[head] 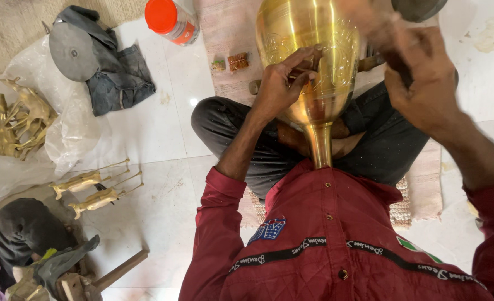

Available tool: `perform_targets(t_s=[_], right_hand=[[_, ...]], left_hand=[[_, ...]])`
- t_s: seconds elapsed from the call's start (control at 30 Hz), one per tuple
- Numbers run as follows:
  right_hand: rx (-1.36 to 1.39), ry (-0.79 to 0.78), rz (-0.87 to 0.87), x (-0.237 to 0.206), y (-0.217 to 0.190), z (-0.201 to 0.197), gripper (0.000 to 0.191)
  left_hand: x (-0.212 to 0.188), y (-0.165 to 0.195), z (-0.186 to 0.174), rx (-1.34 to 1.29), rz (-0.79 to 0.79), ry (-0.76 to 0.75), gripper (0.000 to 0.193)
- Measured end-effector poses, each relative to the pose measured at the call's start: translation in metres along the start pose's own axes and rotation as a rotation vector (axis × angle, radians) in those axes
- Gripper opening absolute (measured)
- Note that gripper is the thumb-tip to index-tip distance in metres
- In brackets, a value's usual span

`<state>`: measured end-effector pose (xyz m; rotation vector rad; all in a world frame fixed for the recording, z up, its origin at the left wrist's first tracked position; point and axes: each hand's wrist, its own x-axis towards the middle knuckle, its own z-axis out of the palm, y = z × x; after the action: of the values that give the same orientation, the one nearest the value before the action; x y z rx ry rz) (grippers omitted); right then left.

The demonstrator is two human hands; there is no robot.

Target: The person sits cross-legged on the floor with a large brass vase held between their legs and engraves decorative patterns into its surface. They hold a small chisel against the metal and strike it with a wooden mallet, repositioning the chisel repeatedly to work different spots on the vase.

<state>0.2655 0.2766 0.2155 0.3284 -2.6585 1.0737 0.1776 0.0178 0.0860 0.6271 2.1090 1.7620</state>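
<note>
A large shiny brass vase (pixel 308 39) with engraved patterns lies tilted against my chest, its narrow stem (pixel 319 145) pointing toward me. My left hand (pixel 283 81) presses against the vase's side, fingers curled around a small tool or piece that I cannot make out. My right hand (pixel 422 72) hovers at the vase's right side, blurred by motion, fingers bent; what it holds is hidden. I sit cross-legged in dark trousers (pixel 224 125) and a red shirt.
Two brass animal figures (pixel 93 189) lie on the white tiled floor at left. Several more brass figures (pixel 15 120) rest on a plastic sheet. A grey disc on dark cloth (pixel 76 50), an orange-lidded jar (pixel 171 19) and a woven mat (pixel 227 33) lie beyond.
</note>
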Motion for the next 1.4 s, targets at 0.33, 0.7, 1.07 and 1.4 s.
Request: perform_targets(t_s=[0.33,0.7,1.07,1.4], right_hand=[[-0.438,-0.103,-0.066,-0.022,0.021,0.008,0.060],[-0.222,0.017,-0.018,-0.041,0.015,0.010,0.064],[-0.148,0.152,0.100,-0.073,0.021,0.025,0.068],[-0.126,0.002,0.343,-0.101,0.027,0.043,0.069]], left_hand=[[-0.001,-0.005,-0.002,0.072,-0.004,-0.079,0.051],[0.007,0.008,-0.010,0.080,0.088,-0.180,0.055],[0.020,0.017,-0.021,0.220,0.226,-0.328,0.048],[0.021,0.023,-0.024,0.148,0.160,-0.328,0.051]])
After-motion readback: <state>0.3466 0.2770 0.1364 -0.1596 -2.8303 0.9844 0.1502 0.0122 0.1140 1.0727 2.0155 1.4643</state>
